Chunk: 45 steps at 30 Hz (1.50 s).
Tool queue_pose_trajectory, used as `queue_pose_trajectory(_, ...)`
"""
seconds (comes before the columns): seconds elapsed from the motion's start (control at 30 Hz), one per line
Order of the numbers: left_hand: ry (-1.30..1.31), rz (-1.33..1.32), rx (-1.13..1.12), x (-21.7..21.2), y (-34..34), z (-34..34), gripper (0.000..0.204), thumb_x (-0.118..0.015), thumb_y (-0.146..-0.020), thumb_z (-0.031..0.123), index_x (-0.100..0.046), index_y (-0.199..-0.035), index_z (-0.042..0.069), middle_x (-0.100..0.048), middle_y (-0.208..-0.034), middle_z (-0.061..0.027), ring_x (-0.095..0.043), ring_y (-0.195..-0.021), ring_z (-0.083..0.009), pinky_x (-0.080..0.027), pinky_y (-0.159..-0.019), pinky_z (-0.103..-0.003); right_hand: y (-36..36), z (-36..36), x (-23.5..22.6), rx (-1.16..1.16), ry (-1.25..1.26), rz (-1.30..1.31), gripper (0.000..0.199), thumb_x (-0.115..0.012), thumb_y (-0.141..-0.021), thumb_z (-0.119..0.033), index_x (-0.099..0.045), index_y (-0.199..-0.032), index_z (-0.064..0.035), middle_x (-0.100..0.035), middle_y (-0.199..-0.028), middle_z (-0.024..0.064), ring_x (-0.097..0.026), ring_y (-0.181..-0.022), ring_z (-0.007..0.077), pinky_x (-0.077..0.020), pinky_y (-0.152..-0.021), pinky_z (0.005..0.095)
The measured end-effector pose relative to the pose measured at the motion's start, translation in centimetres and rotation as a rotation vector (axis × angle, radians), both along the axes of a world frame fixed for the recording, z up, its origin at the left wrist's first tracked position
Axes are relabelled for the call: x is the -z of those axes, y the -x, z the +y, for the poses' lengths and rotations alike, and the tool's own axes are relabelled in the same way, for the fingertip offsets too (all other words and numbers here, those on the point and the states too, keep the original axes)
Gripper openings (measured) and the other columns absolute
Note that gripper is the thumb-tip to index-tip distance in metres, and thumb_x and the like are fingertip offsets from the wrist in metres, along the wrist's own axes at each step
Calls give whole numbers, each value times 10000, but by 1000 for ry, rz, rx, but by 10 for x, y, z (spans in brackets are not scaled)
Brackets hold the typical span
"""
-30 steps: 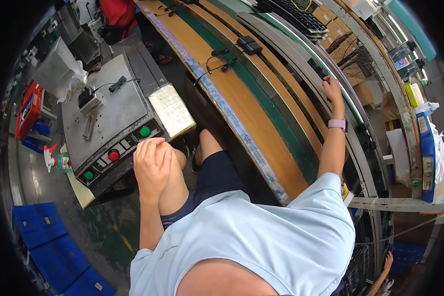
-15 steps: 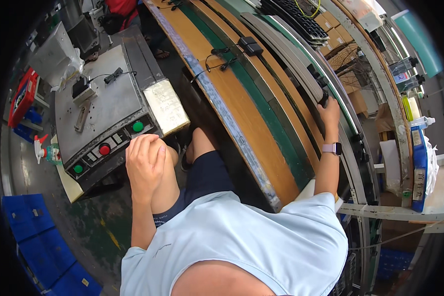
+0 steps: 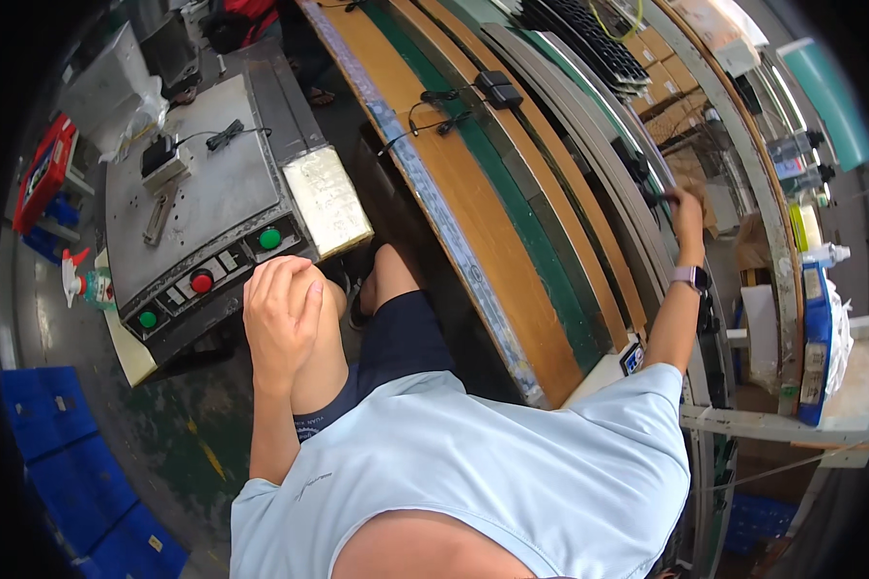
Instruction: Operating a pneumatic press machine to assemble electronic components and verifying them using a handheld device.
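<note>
My left hand [image 3: 282,318] rests on my knee, its fingers lying flat over it and holding nothing. My right hand [image 3: 687,224], with a watch on the wrist, is stretched out past the grey rail [image 3: 589,145] on the right. Its fingers are closed at a small dark piece [image 3: 655,198], whose kind I cannot make out. Just beyond that piece, a black block-shaped thing [image 3: 630,159] sits along the rail. On the bench to the left of the rail lies a black power adapter [image 3: 498,89] with its coiled cable [image 3: 441,124].
A grey machine [image 3: 212,164] with green and red buttons stands on the left, bearing another black adapter [image 3: 156,154]. A spray bottle [image 3: 92,287] and blue bins [image 3: 77,463] are beside it. Black trays [image 3: 584,43] and a shelf post [image 3: 777,203] stand at the right.
My right hand has moved right, off the black block on the rail, and a small dark piece now shows at its fingertips. My left hand stays on the knee. The view has shifted slightly.
</note>
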<state>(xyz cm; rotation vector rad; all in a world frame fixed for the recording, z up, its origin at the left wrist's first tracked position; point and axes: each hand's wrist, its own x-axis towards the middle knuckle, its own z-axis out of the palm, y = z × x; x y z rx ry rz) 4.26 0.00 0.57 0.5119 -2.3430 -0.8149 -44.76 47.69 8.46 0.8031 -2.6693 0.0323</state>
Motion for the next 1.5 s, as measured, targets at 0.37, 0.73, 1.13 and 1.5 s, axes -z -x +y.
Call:
queue_pose_trajectory(0.37, -18, -29, 64, 0, 12, -6, 216, -620, -805, 118, -620, -1002, 29, -641, -1010, -93, -580, -953, -283, -420, -918, -353, -21, -234, 60, -207, 538, -204, 448, -704, -834, -282, -625, -1146, 30, -658, -1092, 164, -641, -968, 286, -507, -855, 343)
queue_pose_trajectory(0.73, -428, 309, -35, 32, -65, -79, 191, -631, -810, 55, -621, -998, 22, -631, -980, -52, -570, -866, -198, -456, -797, -296, -12, -364, 55, 11, 107, -31, 631, -796, -638, -466, -648, -910, 83, -670, -833, 225, -647, -683, 364, -553, -639, 407)
queue_pose_trajectory(1.13, -147, 289, -272, 60, 1, -334, 388, -759, -770, 172, -626, -1122, 77, -656, -1069, -84, -615, -952, -181, -473, -866, -316, -198, -438, -82, -965, 1060, -526, 651, -504, -729, 137, -464, -1347, -62, -578, -1054, 146, -557, -884, 181, -496, -719, 237)
queue_pose_trajectory(1.5, -600, 540, 141, 40, -43, -320, 774, -770, -771, 148, -378, -1433, 61, -563, -1268, -192, -555, -1149, -260, -435, -984, -342, -215, -589, 94, -742, 887, -1861, 212, -498, -994, -159, -547, -1079, 29, -582, -1017, 163, -538, -872, 238, -420, -770, 279)
